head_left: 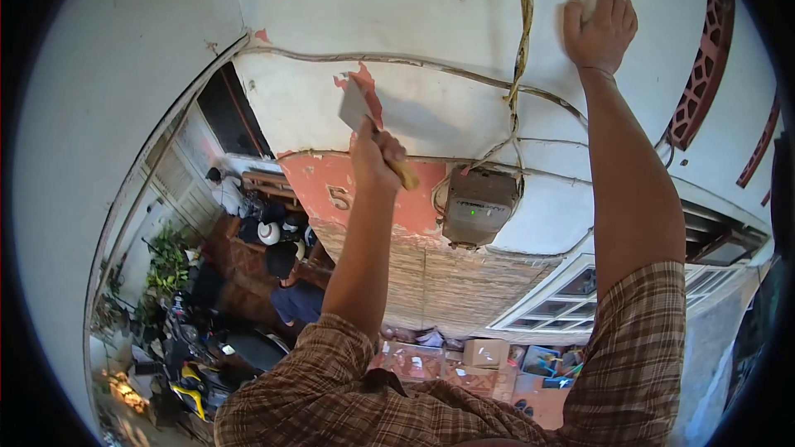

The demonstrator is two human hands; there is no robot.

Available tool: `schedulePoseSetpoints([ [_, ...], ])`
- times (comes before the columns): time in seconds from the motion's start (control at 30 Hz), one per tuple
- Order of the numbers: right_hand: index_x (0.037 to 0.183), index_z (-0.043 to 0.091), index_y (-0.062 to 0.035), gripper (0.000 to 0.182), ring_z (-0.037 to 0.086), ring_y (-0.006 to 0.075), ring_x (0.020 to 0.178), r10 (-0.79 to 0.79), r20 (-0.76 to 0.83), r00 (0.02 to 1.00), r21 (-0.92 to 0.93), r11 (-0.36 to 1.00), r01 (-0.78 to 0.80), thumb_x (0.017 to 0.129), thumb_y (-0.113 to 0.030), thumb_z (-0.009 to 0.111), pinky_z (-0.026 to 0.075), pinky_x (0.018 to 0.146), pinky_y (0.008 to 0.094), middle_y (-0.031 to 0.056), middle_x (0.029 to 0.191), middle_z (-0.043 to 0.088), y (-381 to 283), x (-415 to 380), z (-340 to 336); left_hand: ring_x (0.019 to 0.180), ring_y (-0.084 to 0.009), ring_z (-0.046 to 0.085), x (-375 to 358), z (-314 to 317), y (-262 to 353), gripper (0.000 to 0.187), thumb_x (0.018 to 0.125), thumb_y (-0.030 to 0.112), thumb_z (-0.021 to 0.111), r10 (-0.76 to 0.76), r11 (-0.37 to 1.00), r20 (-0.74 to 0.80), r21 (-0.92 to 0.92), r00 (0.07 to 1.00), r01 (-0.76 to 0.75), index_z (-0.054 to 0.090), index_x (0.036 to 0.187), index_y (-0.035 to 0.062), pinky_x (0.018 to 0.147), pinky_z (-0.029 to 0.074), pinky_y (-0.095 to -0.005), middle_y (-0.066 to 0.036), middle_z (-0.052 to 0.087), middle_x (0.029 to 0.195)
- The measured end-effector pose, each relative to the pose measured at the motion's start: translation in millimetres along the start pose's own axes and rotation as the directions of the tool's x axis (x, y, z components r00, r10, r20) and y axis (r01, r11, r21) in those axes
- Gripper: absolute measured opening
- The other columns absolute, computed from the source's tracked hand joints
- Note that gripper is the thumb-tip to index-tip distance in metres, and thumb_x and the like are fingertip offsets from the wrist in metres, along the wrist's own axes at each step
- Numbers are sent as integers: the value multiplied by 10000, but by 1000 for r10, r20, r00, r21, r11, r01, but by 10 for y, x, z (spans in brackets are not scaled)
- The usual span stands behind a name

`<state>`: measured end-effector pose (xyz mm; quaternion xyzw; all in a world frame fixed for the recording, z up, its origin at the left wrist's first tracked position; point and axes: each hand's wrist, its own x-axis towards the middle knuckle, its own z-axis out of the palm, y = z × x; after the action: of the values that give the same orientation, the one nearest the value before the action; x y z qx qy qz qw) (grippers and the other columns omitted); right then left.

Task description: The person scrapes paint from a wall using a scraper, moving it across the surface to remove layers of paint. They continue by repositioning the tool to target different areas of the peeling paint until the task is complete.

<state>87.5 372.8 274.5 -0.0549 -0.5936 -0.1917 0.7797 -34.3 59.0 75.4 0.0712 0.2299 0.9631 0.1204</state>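
Observation:
My left hand (374, 161) is closed around the yellowish handle (406, 174) of a putty knife. Its broad metal blade (356, 106) lies against the white wall (447, 12), at the edge of a bare reddish patch (367, 87) where paint is gone. Higher up on the right, my right hand (600, 29) rests on the wall with fingers apart, holding nothing. Between my arms a grey-brown electric meter box (479, 209) with a small green light is fixed to the wall.
Twisted cables (522, 25) hang down to the meter, and another cable (373, 58) crosses the wall. Below left are two people, one in a dark cap (281, 259), and a parked motorcycle (248, 352). A cardboard box (486, 353) stands on the floor below.

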Motion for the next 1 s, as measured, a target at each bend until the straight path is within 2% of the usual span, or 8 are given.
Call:
schedulePoseSetpoints([
  [0.27,1284,582,-123,457,462,297,1333,-8,13,1000,-2,1000,8,871,-317,600,317,1106,478,105,1427,530,-40,14,-50,476,-102,317,16,-24,138,259,1064,369,489,19,989,-35,146,999,-14,492,910,161,459,311,-285,42,320,608],
  [0.37,1301,518,-52,436,422,383,1344,2,48,999,19,1000,-3,907,-237,535,301,1116,529,213,1458,458,-110,40,-130,475,-106,316,-141,-54,105,267,1056,372,506,-27,983,-26,180,999,32,495,907,151,466,318,-288,39,314,601],
  [0.47,1295,516,-26,461,416,401,1341,-28,49,998,-19,999,29,872,-206,544,295,1115,535,243,1444,458,-81,12,-79,474,-112,303,99,-171,161,279,1043,370,526,-15,990,19,143,1000,12,478,884,146,466,316,-300,34,298,595],
  [0.6,1295,519,-41,456,413,379,1354,-12,47,999,-11,1000,13,871,-206,555,285,1127,519,229,1448,461,-96,5,-75,485,-103,298,57,-55,374,252,1061,326,492,-18,984,9,178,1000,16,443,878,158,470,296,-285,35,309,623],
  [0.7,1294,519,-51,452,418,366,1354,-3,39,999,-18,1000,4,866,-192,559,289,1129,509,212,1442,468,-84,-7,-73,492,-100,296,-83,-78,329,255,1064,329,485,-110,978,-33,173,993,114,438,884,155,474,299,-283,37,307,627],
  [0.8,1291,521,-53,449,423,366,1348,18,47,999,-5,1000,-18,863,-186,559,294,1126,505,209,1433,476,-136,-10,-107,498,-103,300,89,-90,403,260,1066,339,479,-17,985,-28,169,999,22,433,898,146,475,310,-286,30,316,632],
  [0.83,1290,522,-54,449,425,366,1346,23,47,999,3,1000,-23,862,-186,559,296,1125,504,209,1431,477,-134,15,-117,500,-108,302,218,-146,447,259,1068,346,471,10,991,37,132,999,-15,430,910,145,475,320,-292,25,315,637],
  [1.0,1283,525,-53,442,426,366,1343,10,29,1000,11,1000,-10,865,-193,554,296,1124,502,212,1431,475,-136,13,-126,493,-111,297,136,-109,401,274,1069,347,462,-41,985,33,167,999,35,411,891,145,470,319,-293,26,304,628],
])
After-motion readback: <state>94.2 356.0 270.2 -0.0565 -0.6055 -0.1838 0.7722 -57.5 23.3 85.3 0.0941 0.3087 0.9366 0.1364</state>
